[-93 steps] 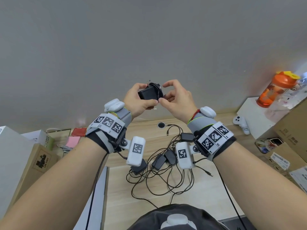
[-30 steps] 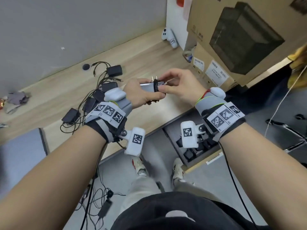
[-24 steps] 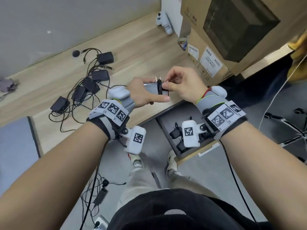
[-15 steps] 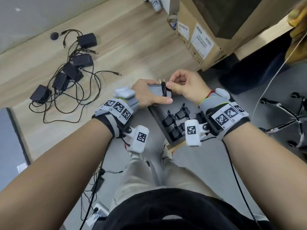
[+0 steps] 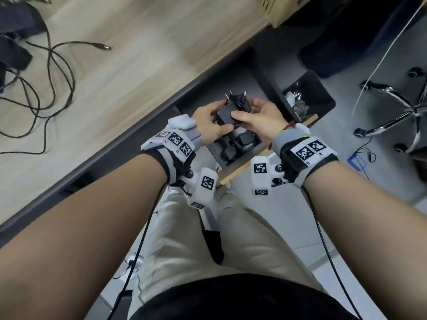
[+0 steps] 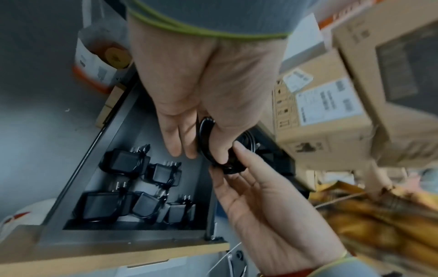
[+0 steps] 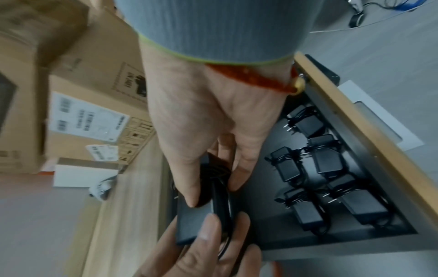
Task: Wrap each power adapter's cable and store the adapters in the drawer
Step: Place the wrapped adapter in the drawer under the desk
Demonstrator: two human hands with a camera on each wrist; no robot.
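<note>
Both hands hold one black power adapter (image 5: 225,114) with its cable wound round it, prongs pointing away from me. My left hand (image 5: 218,117) grips its body from the left, and my right hand (image 5: 245,110) grips the cable-wrapped end from the right. They hold it above the open drawer (image 5: 240,173), where several wrapped adapters (image 5: 235,144) lie. The left wrist view shows the cable coil (image 6: 206,144) between my left fingers and the stored adapters (image 6: 132,187) below. In the right wrist view my right thumb and fingers clamp the adapter (image 7: 194,223) over the drawer (image 7: 355,140).
On the wooden desk (image 5: 143,54) at upper left lie unwrapped adapters (image 5: 13,54) and tangled cables (image 5: 53,61). A black bin (image 5: 309,98) stands right of the drawer, with a chair base (image 5: 404,112) beyond. Cardboard boxes (image 7: 83,105) sit on the desk's right end.
My head has tipped down towards the drawer. Both hands have carried the wrapped adapter from above the desk edge to above the open drawer. My right hand went from pinching the cable end to gripping the adapter.
</note>
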